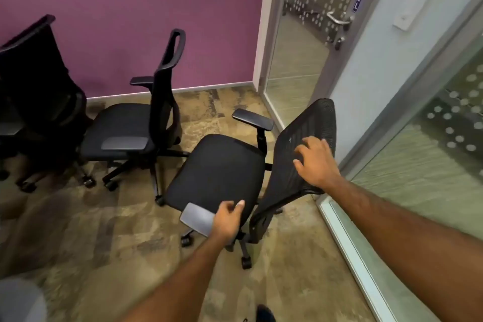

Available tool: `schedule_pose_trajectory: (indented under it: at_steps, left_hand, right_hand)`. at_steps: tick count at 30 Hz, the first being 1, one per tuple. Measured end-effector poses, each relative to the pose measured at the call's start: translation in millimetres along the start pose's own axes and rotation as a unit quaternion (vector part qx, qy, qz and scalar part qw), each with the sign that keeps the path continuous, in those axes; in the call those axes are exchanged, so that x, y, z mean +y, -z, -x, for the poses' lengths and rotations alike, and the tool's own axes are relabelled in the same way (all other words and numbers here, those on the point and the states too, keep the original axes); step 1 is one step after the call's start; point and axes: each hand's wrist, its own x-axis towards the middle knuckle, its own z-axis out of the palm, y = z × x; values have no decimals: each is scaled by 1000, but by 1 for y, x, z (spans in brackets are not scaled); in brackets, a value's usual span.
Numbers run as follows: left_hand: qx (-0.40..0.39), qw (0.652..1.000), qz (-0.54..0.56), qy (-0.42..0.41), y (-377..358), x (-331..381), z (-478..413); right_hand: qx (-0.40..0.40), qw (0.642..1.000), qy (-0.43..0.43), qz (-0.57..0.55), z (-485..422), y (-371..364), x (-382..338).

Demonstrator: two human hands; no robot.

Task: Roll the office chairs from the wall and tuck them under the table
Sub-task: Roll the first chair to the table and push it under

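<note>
A black mesh office chair [222, 167] stands on the carpet right in front of me, its seat facing left and its backrest [295, 154] to the right. My left hand [227, 219] grips the near grey armrest [196, 218]. My right hand [316, 162] lies spread on the top of the mesh backrest, fingers apart, pressing on it. A second black chair [125, 128] stands by the purple wall, and a third chair [39, 97] is at the far left edge. No table is in view.
A glass door [305, 65] with a metal handle and a "PULL" sign stands at the back right. A frosted glass partition [431, 165] runs along the right. The purple wall [117, 8] closes the back. A grey rounded object [21, 300] sits at the bottom left.
</note>
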Motion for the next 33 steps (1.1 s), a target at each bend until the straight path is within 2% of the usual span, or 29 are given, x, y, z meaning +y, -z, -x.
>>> schedule_pose_trajectory:
  at_steps: [1, 3, 6, 8, 10, 11, 17, 26, 33]
  left_hand:
    - [-18, 999, 43, -5, -22, 14, -4]
    - [-68, 984, 153, 59, -60, 51, 2]
    - [-134, 929, 308, 155, -109, 92, 7]
    - [-149, 888, 395, 184, -135, 112, 3]
    - [-154, 840, 479, 200, -150, 133, 3]
    - [-148, 834, 491, 202, -156, 142, 3]
    - [-92, 882, 423, 187, -165, 146, 4]
    - [-65, 881, 402, 238, -130, 115, 7]
    - [-61, 896, 361, 250, -76, 82, 3]
  right_hand:
    - [-16, 999, -39, 6, 0, -2, 13]
    - [-22, 993, -111, -26, -1, -4, 40]
    - [-46, 974, -172, -139, 1, -8, 62]
    - [-63, 961, -182, -198, 1, -9, 78]
    - [-75, 960, -169, -211, 2, -13, 87]
    - [-76, 963, -160, -205, 2, -16, 90]
    - [-80, 968, -139, -194, 4, -26, 91]
    - [-82, 966, -172, -175, 8, -32, 75]
    - [-67, 976, -177, -109, 10, -37, 57]
